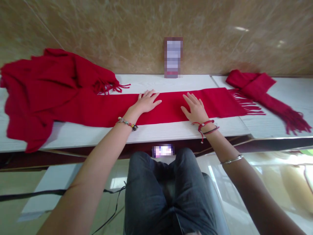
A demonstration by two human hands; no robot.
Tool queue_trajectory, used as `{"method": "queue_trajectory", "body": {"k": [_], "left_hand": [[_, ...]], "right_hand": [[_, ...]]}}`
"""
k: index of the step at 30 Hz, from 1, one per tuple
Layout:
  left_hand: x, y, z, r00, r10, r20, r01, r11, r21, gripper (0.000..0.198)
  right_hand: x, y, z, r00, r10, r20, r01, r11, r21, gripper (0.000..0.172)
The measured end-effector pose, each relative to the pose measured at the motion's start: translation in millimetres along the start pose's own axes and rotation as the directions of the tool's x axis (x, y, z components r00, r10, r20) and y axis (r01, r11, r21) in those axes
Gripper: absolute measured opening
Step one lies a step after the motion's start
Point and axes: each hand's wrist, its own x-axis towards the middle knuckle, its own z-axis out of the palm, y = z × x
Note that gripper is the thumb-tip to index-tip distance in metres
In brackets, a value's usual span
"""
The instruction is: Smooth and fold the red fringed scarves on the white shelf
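Observation:
A red scarf (168, 107) lies stretched flat along the white table, with its fringe at the right end. Both of my hands rest palm down on it. My left hand (146, 101) is near the scarf's middle, fingers spread. Further right, my right hand (195, 108) lies with its fingers stretched out over the cloth. Toward the left the scarf runs into a loose, crumpled heap of red cloth (49, 91), with a second fringe at the heap's right tip. Where one piece ends and another begins in the heap, I cannot tell.
Another red scarf (259, 88), folded over itself, lies at the table's right. A blurred-out upright object (173, 57) leans on the brown marble wall (117, 29) behind the white tabletop (146, 82). A blurred-out lit object (163, 150) sits below the table edge, above my knees.

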Motion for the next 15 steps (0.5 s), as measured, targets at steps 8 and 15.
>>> {"method": "queue_trajectory", "body": {"k": [8,15], "left_hand": [[-5.3,-1.5,-5.1,0.995,-0.074,0.065,0.076,0.996,-0.036,0.062],[-12.0,-5.0,-10.7,0.983,-0.169,0.075,0.174,0.983,-0.059,0.065]], "right_hand": [[-2.2,0.6,2.3,0.993,0.034,0.116,-0.027,0.998,-0.058,0.048],[3.5,4.9,0.6,0.999,0.021,0.028,-0.022,1.000,0.010,0.050]]}}
